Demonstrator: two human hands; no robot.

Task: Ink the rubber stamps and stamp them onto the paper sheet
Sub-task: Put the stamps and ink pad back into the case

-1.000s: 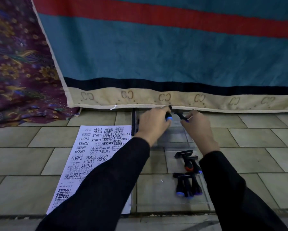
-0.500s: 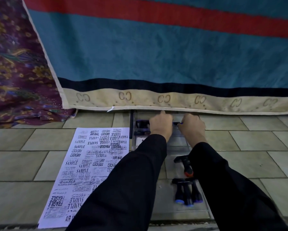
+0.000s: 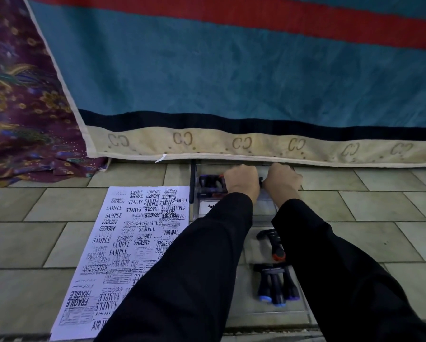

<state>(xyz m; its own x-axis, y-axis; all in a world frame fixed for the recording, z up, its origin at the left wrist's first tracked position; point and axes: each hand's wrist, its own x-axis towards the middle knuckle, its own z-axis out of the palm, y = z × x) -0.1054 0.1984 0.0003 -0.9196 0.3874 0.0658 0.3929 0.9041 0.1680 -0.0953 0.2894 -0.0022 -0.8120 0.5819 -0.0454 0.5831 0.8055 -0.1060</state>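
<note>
The white paper sheet (image 3: 138,243), covered with black imprints such as SAMPLE, FRAGILE and AIR MAIL, lies on the tiled floor at the left. My left hand (image 3: 241,183) and my right hand (image 3: 283,181) are closed fists side by side at the far end of a clear plastic case (image 3: 303,309). A black rubber stamp (image 3: 261,180) shows as a small dark bit between them; the rest is hidden in the fists. More stamps (image 3: 210,183) lie in the case left of my left hand. A red-capped stamp (image 3: 273,243) and three blue-capped stamps (image 3: 276,285) lie nearer to me.
A teal blanket (image 3: 231,82) with a red stripe and a beige border hangs just behind the case, its hem touching the floor. Purple patterned cloth (image 3: 22,107) fills the far left. A white label (image 3: 208,206) shows inside the case. Grey floor tiles (image 3: 367,206) spread to the right.
Both hands came down from above the case's far end and now rest low inside it. The blue cap seen in my left hand a second ago is hidden. The view shifted slightly.
</note>
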